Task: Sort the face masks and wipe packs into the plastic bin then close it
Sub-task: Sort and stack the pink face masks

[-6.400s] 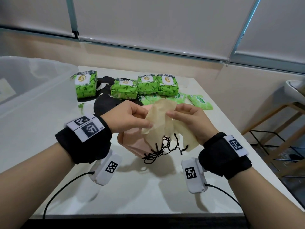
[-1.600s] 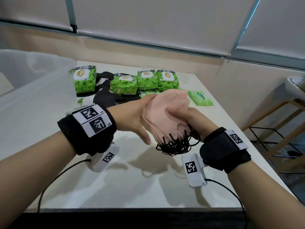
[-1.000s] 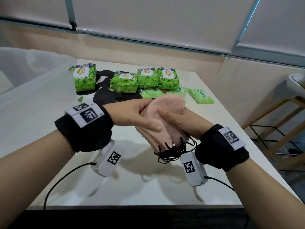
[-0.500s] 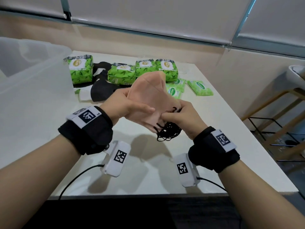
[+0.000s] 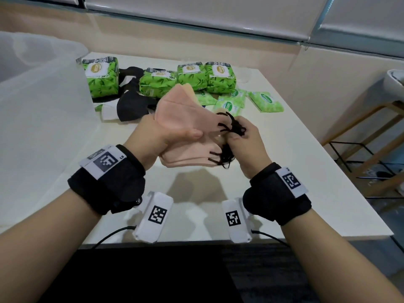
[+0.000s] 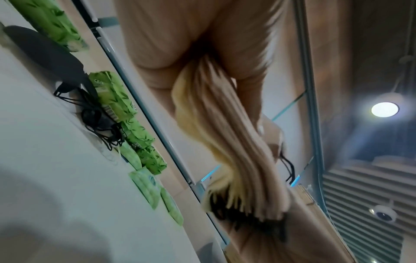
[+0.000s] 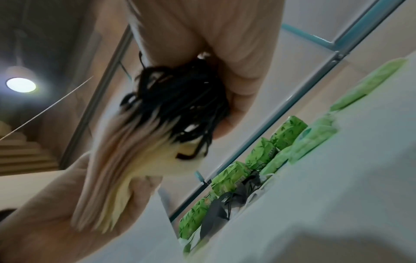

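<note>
The stack of folded peach-pink fabric face masks (image 5: 185, 125) now lies turned sideways above the white table (image 5: 306, 171), its pointed fold aimed at the far edge; 1.6 s ago it hung upright. The tan mask seen on top 6.4 s ago now shows only as a thin edge behind the stack. The left hand (image 5: 157, 136) now clamps the stack with the thumb across its face. The right hand (image 5: 244, 143) has shifted from the fabric to the bunched black ear loops (image 5: 235, 127), which it pinches.

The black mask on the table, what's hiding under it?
A white mask pokes out from under the black mask. Anything else beneath is covered.
</note>
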The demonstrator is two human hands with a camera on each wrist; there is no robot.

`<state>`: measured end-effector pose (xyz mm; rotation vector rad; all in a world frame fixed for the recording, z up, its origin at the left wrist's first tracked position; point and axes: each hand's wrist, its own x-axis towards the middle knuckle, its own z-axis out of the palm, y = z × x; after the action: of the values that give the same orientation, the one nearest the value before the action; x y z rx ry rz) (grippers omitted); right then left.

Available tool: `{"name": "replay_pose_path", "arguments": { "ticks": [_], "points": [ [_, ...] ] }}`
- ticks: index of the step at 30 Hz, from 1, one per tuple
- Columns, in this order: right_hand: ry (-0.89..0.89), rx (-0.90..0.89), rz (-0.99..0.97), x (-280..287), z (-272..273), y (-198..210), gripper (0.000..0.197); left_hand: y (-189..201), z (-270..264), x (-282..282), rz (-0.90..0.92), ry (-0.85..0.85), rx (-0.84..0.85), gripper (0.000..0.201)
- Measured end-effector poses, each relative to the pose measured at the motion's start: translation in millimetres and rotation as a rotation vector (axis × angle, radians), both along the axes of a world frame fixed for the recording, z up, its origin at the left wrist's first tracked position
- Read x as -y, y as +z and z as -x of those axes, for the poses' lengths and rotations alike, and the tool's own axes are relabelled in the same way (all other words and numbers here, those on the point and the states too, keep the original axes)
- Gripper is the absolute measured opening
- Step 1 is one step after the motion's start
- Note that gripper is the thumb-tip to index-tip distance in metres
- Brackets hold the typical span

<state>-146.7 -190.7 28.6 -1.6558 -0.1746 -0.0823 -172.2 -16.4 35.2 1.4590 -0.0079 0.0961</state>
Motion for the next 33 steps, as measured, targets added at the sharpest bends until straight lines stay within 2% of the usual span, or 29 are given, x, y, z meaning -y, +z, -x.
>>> {"name": "replay_pose_path", "arguments": {
  "ticks": [2,5,9,12,15,16,18,19,23,26,27,30,33],
  "points": [
    [-0.041,-0.058,-0.008,5,-5,-1,0.025,-1,-4,-5,-0.006,0.063,0.012,0.055],
    [-0.003,-0.064,0.003,4,-6,-1,0.024,0,-7,-8,-0.009,0.077,0.009,0.070],
    [0.072,0.009,0.051,-5,-4,1,0.029,4,-4,-5,-0.030,-0.010,0.018,0.051],
    [0.054,-0.031,0.079,2,-5,4,0.034,6,-5,-9,-0.028,0.031,0.047,0.054],
    [0.214,-0.060,0.173,14,-4,6,0.018,9,-2,-15,-0.139,-0.033,0.060,0.048],
    [0.293,-0.064,0.214,20,-4,7,0.026,10,-2,-16,-0.198,-0.060,0.065,0.047],
    [0.414,-0.065,0.277,29,-3,13,0.056,14,1,-17,-0.296,-0.102,0.080,0.049],
    [0.436,-0.047,0.284,30,-1,18,0.060,16,2,-18,-0.327,-0.123,0.089,0.047],
    [0.398,0.070,0.181,20,7,34,0.039,22,6,-14,-0.450,-0.231,0.139,0.040],
    [0.429,0.146,0.166,9,11,36,0.020,20,6,-12,-0.508,-0.289,0.174,0.044],
    [0.430,0.165,0.170,6,11,35,0.019,19,4,-12,-0.526,-0.287,0.183,0.050],
    [0.399,0.164,0.163,2,8,31,0.037,17,1,-14,-0.583,-0.257,0.239,0.077],
    [0.409,0.133,0.125,-1,10,30,0.032,16,1,-15,-0.635,-0.196,0.274,0.080]
  ]
}}
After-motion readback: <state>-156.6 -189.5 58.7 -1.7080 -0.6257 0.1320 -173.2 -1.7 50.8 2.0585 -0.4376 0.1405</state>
